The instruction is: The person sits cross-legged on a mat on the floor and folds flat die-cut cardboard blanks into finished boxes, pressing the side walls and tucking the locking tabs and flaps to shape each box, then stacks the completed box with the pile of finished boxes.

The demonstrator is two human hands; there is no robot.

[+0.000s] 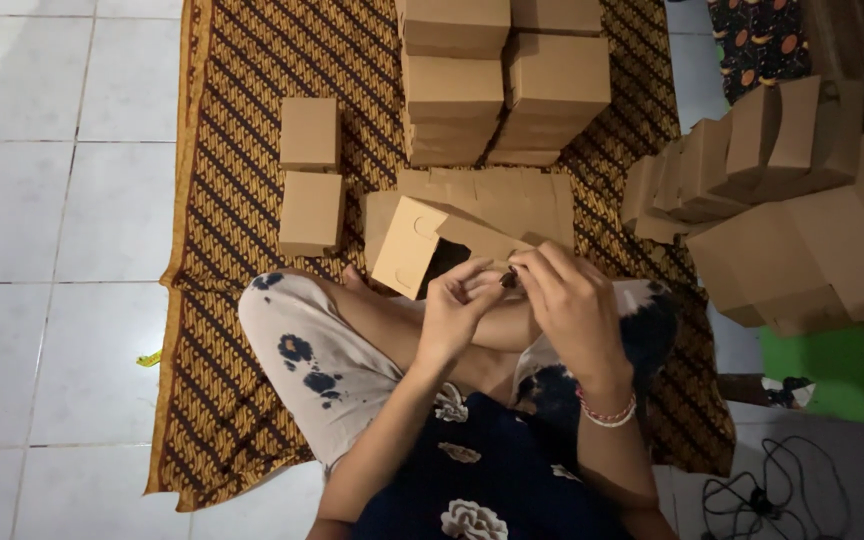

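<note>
Nearest us, our left hand (457, 305) and right hand (567, 305) meet over our crossed legs, fingers pinched narrow on the flap edge of a half-folded brown cardboard box (422, 245), its open side dark and tilted toward us. Just behind it a flat unfolded box blank (512, 195) lies on the patterned mat (232, 150). Two small closed cubes (310, 170) sit near the mat's left edge, with bare mat between them and us. Farther off, a stack of finished boxes (497, 80) rises at the mat's far edge. More boxes (792, 210) pile past its right edge.
</note>
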